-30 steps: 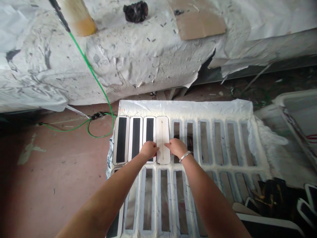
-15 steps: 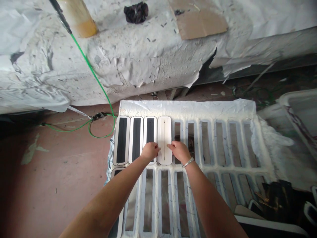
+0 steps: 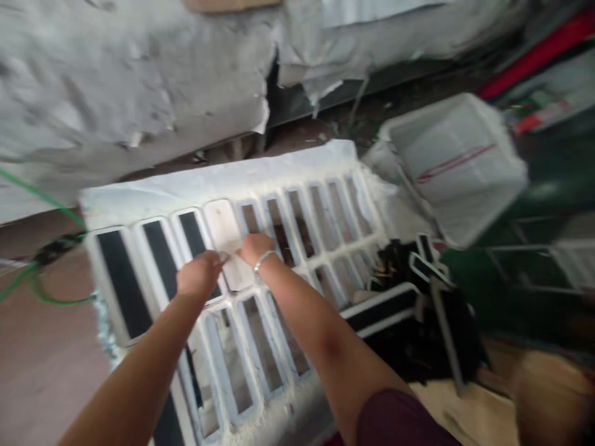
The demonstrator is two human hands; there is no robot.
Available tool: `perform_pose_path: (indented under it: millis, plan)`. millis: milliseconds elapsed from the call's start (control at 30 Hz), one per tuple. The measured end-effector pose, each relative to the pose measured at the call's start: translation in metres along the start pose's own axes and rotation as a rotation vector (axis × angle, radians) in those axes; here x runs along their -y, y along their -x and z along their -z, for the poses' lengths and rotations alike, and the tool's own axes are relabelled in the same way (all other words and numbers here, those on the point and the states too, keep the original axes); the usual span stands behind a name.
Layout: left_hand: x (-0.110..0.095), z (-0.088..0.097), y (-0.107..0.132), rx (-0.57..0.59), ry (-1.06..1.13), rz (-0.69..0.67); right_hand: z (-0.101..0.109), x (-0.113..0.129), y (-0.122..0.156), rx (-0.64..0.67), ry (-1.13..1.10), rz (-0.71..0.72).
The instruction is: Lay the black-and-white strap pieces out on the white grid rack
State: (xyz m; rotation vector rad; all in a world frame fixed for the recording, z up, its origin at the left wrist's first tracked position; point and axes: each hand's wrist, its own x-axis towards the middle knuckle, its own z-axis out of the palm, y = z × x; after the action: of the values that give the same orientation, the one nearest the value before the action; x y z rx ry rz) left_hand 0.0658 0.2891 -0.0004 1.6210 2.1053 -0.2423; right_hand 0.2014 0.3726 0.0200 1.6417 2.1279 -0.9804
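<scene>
1. Slotted surface point(image 3: 223, 176): two rows of long openings, pale material covering the far edge. The openings appear intended to give each panel its own place.
2. White bin point(image 3: 458, 148): beyond the surface's far right corner, apart from the panels.
3. Heap of dark pieces point(image 3: 395, 316): beside the right edge, presumably kept there for easy reach.
4. Three dark-striped panels point(image 3: 123, 285): side by side in the far row, starting at the left edge; the slots likely account for the even alignment.
5. Pale panel point(image 3: 222, 224): fourth from the left edge in the far row, lying flat, no dark strip showing on its visible face.
6. Left hand point(image 3: 201, 272): fingers curled, tips over the pale panel. Right hand point(image 3: 256, 249): likewise curled, opposite. Blur prevents confirming any grip; the pairing suggests control from both sides.
7. Bracelet point(image 3: 264, 261): on the right wrist.
</scene>
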Motion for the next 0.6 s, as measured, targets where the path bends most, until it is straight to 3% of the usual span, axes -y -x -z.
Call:
perform_pose_path:
  millis: [67,167,233,300,433,500,600]
  plan:
    - [0.000,-0.017,0.002,-0.224,-0.093,-0.328,-0.001,-0.010,-0.003,-0.007,0.003,-0.046]
    - [-0.003,-0.047,0.007,-0.334,-0.111,-0.535,-0.009,-0.039,0.018,-0.033,0.035,-0.019]
    - [-0.005,-0.061,0.015,-0.369,-0.079,-0.569,-0.014,-0.065,0.058,-0.105,0.043,-0.033]
    - [-0.006,-0.070,0.025,-0.383,-0.057,-0.571,-0.012,-0.104,0.115,-0.297,0.038,-0.095]
    - [-0.009,-0.081,0.043,-0.360,-0.033,-0.547,0.006,-0.214,0.236,-0.755,0.139,-0.381]
    - [-0.012,-0.087,0.051,-0.350,0.004,-0.548,0.013,-0.267,0.283,-0.791,0.278,-0.586]
    - [-0.020,-0.095,0.066,-0.329,0.090,-0.527,0.011,-0.318,0.326,-0.557,0.343,-0.849]
